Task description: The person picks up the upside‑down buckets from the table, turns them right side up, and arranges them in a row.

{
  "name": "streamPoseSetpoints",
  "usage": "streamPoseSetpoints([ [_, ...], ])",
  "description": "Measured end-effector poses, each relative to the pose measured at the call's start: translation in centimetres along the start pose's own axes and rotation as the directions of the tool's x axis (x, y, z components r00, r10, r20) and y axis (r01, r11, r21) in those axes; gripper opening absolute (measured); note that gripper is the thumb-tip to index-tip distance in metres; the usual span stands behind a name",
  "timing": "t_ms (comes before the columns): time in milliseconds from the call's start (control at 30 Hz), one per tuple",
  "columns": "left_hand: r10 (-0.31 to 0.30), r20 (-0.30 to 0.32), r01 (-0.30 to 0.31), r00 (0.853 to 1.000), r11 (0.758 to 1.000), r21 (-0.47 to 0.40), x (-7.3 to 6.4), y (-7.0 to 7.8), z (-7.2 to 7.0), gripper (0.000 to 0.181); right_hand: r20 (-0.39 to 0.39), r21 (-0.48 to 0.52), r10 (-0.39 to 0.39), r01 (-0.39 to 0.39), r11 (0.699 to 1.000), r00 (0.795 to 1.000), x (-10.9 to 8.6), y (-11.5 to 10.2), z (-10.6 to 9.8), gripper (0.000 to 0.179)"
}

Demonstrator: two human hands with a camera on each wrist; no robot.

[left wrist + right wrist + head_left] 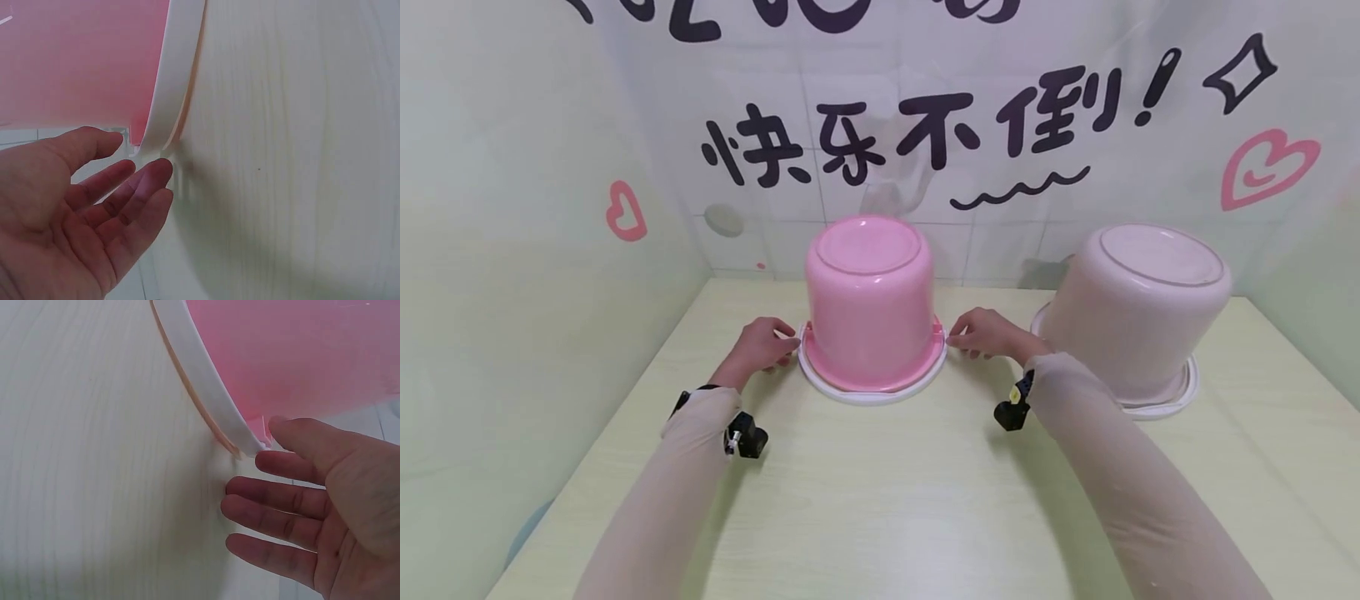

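A pink bucket (871,308) stands upside down on the table, its rim downward and a white band (872,398) curving round the front of the rim. My left hand (763,344) is at the bucket's left side, fingertips right at the end of the band. In the left wrist view its thumb and fingers are loosely bent and apart, beside a small pink tab (135,132). On the opposite side is my right hand (988,333). The right wrist view shows its thumb by another pink tab (259,428), with its other fingers (275,509) spread below the rim.
A second, paler bucket (1138,317) sits upside down at the right, close behind my right forearm, with a white band (1161,408) at its base. The light wood table (880,492) meets walls on the left, right and back. Printed sheeting (880,75) covers the back wall.
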State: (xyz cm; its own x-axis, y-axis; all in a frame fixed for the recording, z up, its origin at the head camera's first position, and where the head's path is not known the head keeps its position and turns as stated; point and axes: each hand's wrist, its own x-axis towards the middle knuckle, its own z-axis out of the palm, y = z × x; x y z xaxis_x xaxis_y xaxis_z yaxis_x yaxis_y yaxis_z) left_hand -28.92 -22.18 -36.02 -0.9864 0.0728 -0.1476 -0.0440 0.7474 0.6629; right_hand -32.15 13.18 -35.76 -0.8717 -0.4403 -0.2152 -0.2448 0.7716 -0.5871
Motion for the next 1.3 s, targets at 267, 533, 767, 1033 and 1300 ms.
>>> streamPoseSetpoints([
  [267, 0.198, -0.021, -0.196, 0.980, 0.978, 0.069, 0.5, -0.4, 0.5, 0.025, -0.082, -0.017, -0.057, 0.055, 0.998, 0.995, 0.5, 0.5, 0.1, 0.025],
  [533, 0.278, 0.018, -0.278, 0.961, 0.958, 0.070, 0.3, -0.8, 0.6, 0.018, -0.142, -0.032, -0.164, 0.161, 0.986, 0.976, 0.9, 0.8, 0.5, 0.019],
  [767, 0.350, 0.154, -0.363, 0.924, 0.929, 0.068, 0.5, -1.2, 0.2, 0.020, -0.136, -0.004, -0.235, 0.237, 0.972, 0.962, 1.1, 0.8, 0.8, 0.022],
  [1033, 0.429, 0.164, -0.454, 0.888, 0.874, 0.174, 0.9, -1.7, 0.4, 0.024, -0.154, -0.020, -0.251, 0.251, 0.968, 0.956, 0.8, 1.1, 1.1, 0.031],
  [1300, 0.561, 0.086, -0.547, 0.823, 0.743, 0.387, 0.8, -1.4, 1.0, 0.015, -0.156, -0.163, -0.367, 0.342, 0.925, 0.917, 0.8, 1.2, 1.2, 0.024],
])
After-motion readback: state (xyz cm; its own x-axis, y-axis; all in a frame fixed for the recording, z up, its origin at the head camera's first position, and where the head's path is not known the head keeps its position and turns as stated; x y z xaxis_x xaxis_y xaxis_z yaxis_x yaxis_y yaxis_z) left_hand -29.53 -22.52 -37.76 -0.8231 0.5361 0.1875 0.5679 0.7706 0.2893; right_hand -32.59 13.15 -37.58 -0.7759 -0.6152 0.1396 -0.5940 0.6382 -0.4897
